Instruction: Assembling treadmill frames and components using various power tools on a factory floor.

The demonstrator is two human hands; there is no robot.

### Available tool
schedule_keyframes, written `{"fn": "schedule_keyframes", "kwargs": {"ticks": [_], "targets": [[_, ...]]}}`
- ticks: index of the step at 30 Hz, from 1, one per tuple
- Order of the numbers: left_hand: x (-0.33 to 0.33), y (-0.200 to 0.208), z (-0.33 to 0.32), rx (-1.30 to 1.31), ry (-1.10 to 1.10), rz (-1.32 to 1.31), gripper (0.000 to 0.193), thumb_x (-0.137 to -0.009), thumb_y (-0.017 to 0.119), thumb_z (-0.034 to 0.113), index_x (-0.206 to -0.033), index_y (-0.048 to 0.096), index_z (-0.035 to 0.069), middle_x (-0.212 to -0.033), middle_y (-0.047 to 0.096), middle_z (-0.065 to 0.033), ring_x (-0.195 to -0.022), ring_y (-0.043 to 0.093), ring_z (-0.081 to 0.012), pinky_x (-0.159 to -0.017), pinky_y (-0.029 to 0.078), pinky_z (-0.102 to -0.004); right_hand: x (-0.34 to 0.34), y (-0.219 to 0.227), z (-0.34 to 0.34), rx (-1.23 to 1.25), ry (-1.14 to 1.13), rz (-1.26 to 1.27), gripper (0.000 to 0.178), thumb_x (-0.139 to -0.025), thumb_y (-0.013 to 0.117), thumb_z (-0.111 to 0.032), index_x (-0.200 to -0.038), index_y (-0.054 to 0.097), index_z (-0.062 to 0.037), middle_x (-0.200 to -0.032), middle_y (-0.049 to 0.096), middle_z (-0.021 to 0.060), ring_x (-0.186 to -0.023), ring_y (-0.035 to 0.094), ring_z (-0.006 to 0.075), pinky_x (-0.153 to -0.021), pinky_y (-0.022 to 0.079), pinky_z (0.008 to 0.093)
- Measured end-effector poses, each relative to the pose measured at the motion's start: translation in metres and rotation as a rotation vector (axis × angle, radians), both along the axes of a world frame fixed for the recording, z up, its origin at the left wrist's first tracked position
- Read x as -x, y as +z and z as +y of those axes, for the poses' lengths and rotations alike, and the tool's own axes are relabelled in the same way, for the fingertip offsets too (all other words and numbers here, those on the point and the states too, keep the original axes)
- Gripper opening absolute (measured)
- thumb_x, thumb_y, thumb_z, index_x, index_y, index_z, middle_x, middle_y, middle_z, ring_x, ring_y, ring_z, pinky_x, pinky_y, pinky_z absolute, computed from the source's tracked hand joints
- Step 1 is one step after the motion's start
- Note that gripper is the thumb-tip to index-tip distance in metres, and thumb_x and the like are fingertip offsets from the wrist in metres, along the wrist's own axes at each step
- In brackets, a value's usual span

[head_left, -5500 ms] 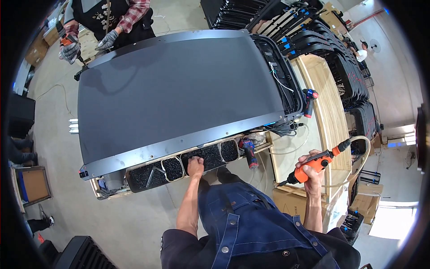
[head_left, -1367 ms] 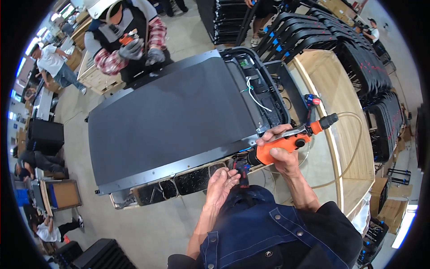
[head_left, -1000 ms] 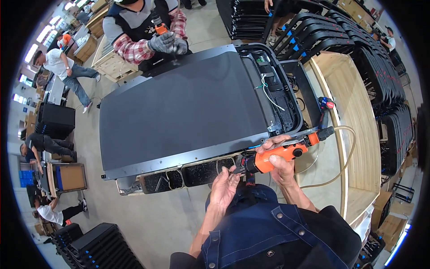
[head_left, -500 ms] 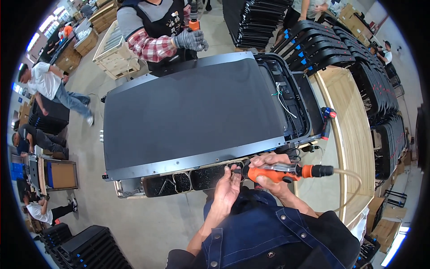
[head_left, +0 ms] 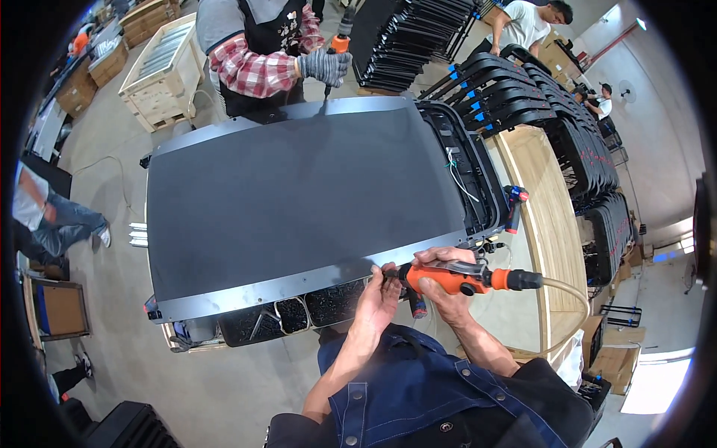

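My right hand (head_left: 452, 305) is wrapped round an orange air screwdriver (head_left: 437, 279), lying almost level with its nose to the left and a tan hose at its back. At that nose, the fingertips of my left hand (head_left: 376, 305) are pinched together; whatever small piece they hold is too small to make out. Both hands are by the near silver side rail (head_left: 284, 290) of a long treadmill deck (head_left: 299, 194) with a dark belt. Black bins (head_left: 261, 325) of screws and small tools sit below that rail.
Across the deck, a co-worker's gloved hand (head_left: 326, 67) holds another orange driver (head_left: 340, 43) against the far rail. A red-and-black cordless driver (head_left: 515, 207) is off the deck's right end, before a wooden crate (head_left: 562, 239). Stacked black frames (head_left: 508, 93) stand far right.
My view has shifted. My hands and the screwdriver's nose have come from over the bins to the near rail. The co-worker's driver now points down onto the far rail.
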State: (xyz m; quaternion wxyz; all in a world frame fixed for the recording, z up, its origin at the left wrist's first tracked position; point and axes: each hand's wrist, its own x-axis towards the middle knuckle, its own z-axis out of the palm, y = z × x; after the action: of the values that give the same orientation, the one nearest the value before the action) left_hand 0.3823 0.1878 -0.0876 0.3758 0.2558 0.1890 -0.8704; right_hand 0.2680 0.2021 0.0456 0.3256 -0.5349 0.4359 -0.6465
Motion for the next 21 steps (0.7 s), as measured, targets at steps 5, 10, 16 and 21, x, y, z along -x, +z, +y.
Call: {"fn": "schedule_keyframes", "kwargs": {"ticks": [5, 10, 16, 21], "targets": [[-0.001, -0.003, -0.007, -0.117, -0.024, 0.060, 0.034, -0.105, 0.056, 0.038, -0.110, 0.065, 0.005, -0.100, 0.071, -0.0047, -0.087, 0.069, -0.0159, -0.078, 0.060, -0.0295, -0.013, -0.011, -0.020, -0.101, -0.024, 0.085, 0.048, -0.079, 0.075, 0.010, -0.119, 0.052, -0.0028, -0.110, 0.068, 0.0186, -0.102, 0.070, 0.0255, -0.089, 0.059, 0.0397], [-0.022, 0.008, 0.015, 0.054, -0.116, -0.004, 0.038, -0.105, 0.054, 0.041, -0.110, 0.064, 0.005, -0.089, 0.068, -0.0023, -0.082, 0.068, -0.0128, -0.072, 0.057, -0.0255, -0.021, -0.008, -0.041, -0.177, 0.113, 0.128, 0.045, -0.078, 0.077, 0.008, -0.113, 0.052, -0.0058, -0.104, 0.066, 0.0150, -0.095, 0.068, 0.0251, -0.090, 0.058, 0.0427], [-0.059, 0.022, 0.026, 0.657, -0.407, -0.312, 0.041, -0.110, 0.046, 0.038, -0.115, 0.062, 0.001, -0.074, 0.048, 0.0049, -0.060, 0.040, -0.0041, -0.053, 0.034, -0.0212, -0.023, -0.009, -0.047, -0.203, 0.161, 0.305, 0.040, -0.075, 0.079, 0.007, -0.105, 0.056, -0.0058, -0.097, 0.068, 0.0102, -0.097, 0.070, 0.0240, -0.092, 0.058, 0.0435], [-0.085, 0.010, 0.046, 0.637, -0.394, -0.491, 0.036, -0.110, 0.045, 0.035, -0.111, 0.059, 0.002, -0.075, 0.047, 0.0039, -0.062, 0.037, -0.0051, -0.054, 0.031, -0.0226, -0.029, 0.006, -0.046, -0.314, 0.112, 0.261, 0.043, -0.076, 0.078, 0.008, -0.110, 0.056, -0.0043, -0.108, 0.070, 0.0146, -0.101, 0.070, 0.0255, -0.093, 0.058, 0.0430]]}}
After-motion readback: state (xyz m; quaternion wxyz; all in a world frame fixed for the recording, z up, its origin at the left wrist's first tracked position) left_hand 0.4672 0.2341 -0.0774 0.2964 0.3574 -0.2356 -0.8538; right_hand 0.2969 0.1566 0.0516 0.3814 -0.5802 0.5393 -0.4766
